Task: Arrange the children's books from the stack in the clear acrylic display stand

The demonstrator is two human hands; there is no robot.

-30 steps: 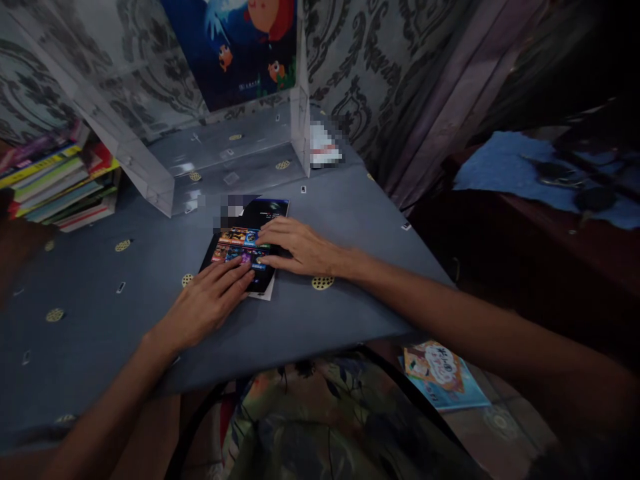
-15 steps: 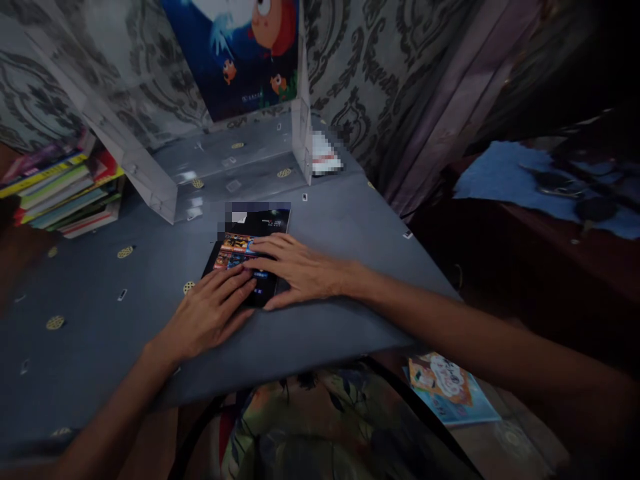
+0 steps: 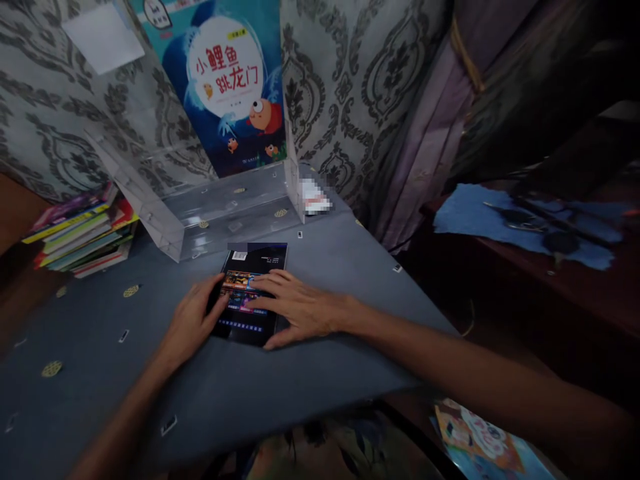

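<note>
A book (image 3: 245, 327) with a black cover, a barcode and rows of small coloured pictures lies closed on the grey-blue table cover. My right hand (image 3: 305, 303) rests flat across its right part, fingers stretched out and a little spread, thumb near the lower edge. At the book's left edge is my left hand (image 3: 193, 320), its thumb on the cover and its forefinger touching the edge farther up. The thumb and forefinger are apart; the other fingers are mostly hidden. Neither hand lifts the book.
Behind the book, a clear plastic stand (image 3: 165, 227) holds an upright blue picture book (image 3: 220, 87). A stack of books (image 3: 90, 233) sits at the left. On the right, a blue cloth (image 3: 460, 213) lies on a dark red surface. Another book (image 3: 480, 440) lies low, beyond the table's front edge.
My left hand has slid from on top of the cover to its left edge, uncovering more pictures. My right hand stays on the book. The camera view has tilted upward.
</note>
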